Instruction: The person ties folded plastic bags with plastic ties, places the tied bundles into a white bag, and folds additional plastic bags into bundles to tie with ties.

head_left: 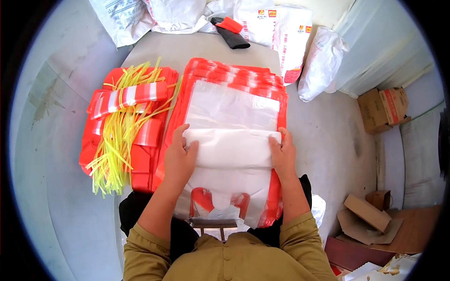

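A white, partly see-through plastic bag (232, 110) lies flat on a thick pile of red-and-white plastic bags (281, 100). Across its middle runs a folded white band (229, 147). My left hand (180, 154) pinches the left end of this band, thumb on top. The right end is gripped by my right hand (283, 154) in the same way. Below the band, the bag's lower part with cut-out handles reaches toward my lap. To the left sits a second pile of folded red bags (112, 79), with a bunch of yellow strips (115, 140) draped over it.
White printed sacks (253, 21) line the far edge of the grey table (154, 47). A black roll (232, 38) with a red piece lies before them. Cardboard boxes (382, 110) stand at the right, with more flattened cardboard (370, 222) at the lower right.
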Available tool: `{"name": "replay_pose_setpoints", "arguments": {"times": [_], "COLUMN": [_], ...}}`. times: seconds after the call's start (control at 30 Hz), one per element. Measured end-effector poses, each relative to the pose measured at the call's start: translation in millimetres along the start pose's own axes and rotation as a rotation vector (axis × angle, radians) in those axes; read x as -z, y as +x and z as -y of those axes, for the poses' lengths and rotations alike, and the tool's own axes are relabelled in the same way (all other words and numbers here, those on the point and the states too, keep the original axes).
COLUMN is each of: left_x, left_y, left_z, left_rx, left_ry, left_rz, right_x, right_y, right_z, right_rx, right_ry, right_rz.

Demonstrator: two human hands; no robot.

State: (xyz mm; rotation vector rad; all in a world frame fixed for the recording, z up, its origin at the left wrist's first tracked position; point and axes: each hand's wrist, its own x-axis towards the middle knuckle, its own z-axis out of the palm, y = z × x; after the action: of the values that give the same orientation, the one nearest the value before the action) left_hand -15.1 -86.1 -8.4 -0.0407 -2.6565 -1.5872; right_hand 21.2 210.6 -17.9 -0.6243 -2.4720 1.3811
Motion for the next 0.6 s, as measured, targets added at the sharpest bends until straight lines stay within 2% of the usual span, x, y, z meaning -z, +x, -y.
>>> {"name": "replay_pose_setpoints", "arguments": {"times": [0.17,0.2,0.27,0.3,0.37,0.4,0.47,0.5,0.53,0.6], "left_x": [0,0,-1,1,3,-3,-22,-29,-35,-39], "left_y": [5,5,4,2,-6,-8,-10,-11,-15,-13], "left_z": [-1,0,4,0,-15,-13,-8,-6,-4,1], "left_rx": [0.056,-0.062,-0.295,-0.407,-0.634,-0.681,-0.828,-0.900,-0.861,-0.840], "left_ry": [0.005,0.089,0.258,0.307,0.405,0.336,0.422,0.468,0.443,0.491], "left_rz": [0.005,-0.063,-0.200,-0.185,-0.149,-0.049,0.057,0.104,0.174,0.183], "right_x": [14,18,20,20,13,6,-19,-30,-42,-51], "right_y": [-2,-4,-5,-7,-19,-29,-44,-52,-55,-51], "right_z": [6,8,-3,1,12,24,39,52,53,48], "right_rx": [0.025,0.025,0.374,0.548,0.704,0.777,0.882,0.833,0.845,0.827], "right_ry": [-0.246,-0.309,-0.461,-0.535,-0.432,-0.380,-0.391,-0.429,-0.434,-0.464], "right_rz": [0.046,0.051,-0.058,-0.114,0.041,0.118,0.322,0.405,0.404,0.408]}}
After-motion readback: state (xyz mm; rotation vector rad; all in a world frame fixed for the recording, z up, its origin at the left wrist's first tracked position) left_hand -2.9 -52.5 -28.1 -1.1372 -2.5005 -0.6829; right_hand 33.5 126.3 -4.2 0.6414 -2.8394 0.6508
